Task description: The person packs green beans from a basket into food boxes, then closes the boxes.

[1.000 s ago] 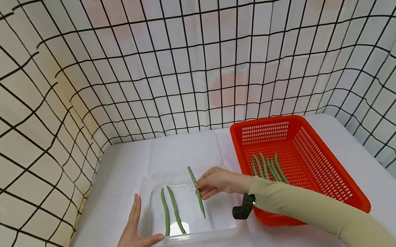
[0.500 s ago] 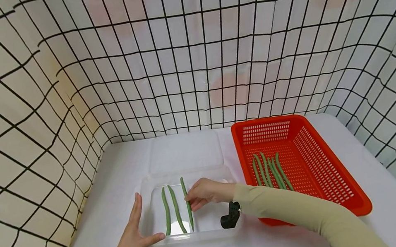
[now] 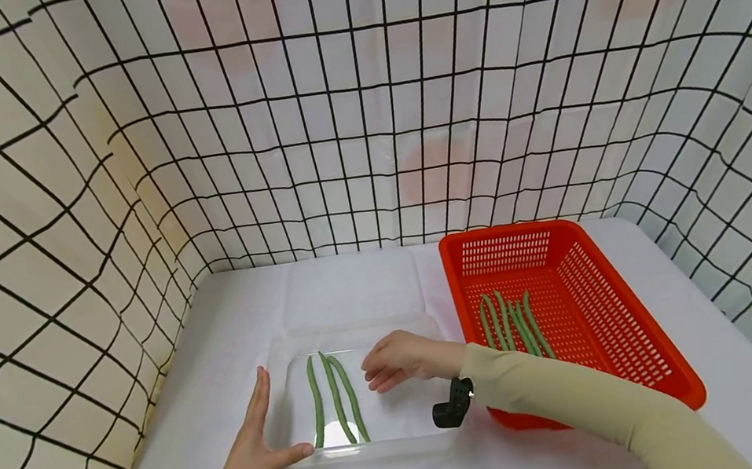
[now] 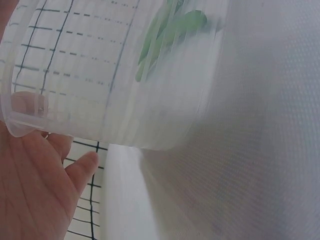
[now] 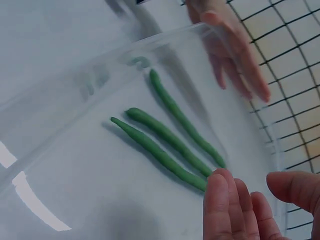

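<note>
Three green beans (image 3: 336, 402) lie lengthwise in a clear plastic container (image 3: 418, 443), two of them close together toward their far ends. My right hand (image 3: 403, 359) hovers over the container just right of the beans, holding nothing; in the right wrist view its thumb and fingers (image 5: 217, 200) are apart. At the container's near left corner is my left hand (image 3: 251, 457), thumb at the front rim and fingers spread along the left side. In the left wrist view that hand (image 4: 35, 185) touches the clear wall, and the beans (image 4: 170, 37) show through it.
A red plastic basket (image 3: 632, 312) stands on the right with several more green beans (image 3: 505, 320) in it, partly behind the right forearm. A clear lid (image 3: 351, 289) lies flat behind the container. Black wire mesh (image 3: 363, 133) surrounds the white table (image 3: 229, 309).
The right hand carried a green bean leftward, laid it beside the other two in the container and let go. It then drew slightly back to the right. The left hand stayed put.
</note>
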Available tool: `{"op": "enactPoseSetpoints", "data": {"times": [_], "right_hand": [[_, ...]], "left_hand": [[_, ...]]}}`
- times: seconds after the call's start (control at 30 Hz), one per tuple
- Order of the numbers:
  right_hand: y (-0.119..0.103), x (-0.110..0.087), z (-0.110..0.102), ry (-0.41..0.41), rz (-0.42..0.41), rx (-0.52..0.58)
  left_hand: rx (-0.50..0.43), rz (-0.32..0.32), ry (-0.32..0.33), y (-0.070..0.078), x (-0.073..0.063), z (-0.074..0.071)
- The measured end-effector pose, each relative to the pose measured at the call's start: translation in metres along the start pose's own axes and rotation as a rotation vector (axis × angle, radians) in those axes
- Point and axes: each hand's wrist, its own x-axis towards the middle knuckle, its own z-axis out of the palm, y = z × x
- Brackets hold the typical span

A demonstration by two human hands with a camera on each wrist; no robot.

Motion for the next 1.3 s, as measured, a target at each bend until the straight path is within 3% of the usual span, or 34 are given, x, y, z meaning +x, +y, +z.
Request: {"op": "enactPoseSetpoints", "data": {"times": [0.2, 0.43, 0.6, 0.83, 1.03, 1.3], "right_hand": [[-0.013, -0.015, -0.03, 0.011, -0.039, 0.024], [-0.021, -0.043, -0.088, 0.137, -0.09, 0.004], [0.001, -0.059, -0.139, 0.244, -0.076, -0.023], [0.051, -0.081, -0.197, 0.311, 0.056, -0.128], [0.084, -0.094, -0.222, 0.356, 0.161, -0.256], [0.097, -0.103, -0.233, 0.439, 0.163, -0.382]], "left_hand": [[0.006, -0.005, -0.002, 0.0, 0.0, -0.001], [0.008, 0.001, 0.001, -0.001, 0.0, -0.001], [0.008, 0.007, -0.003, -0.003, 0.0, 0.001], [0.022, 0.006, 0.005, -0.004, 0.0, 0.001], [0.027, 0.005, 0.002, -0.004, -0.001, 0.0], [0.019, 0.016, 0.001, -0.004, -0.001, -0.001]]}}
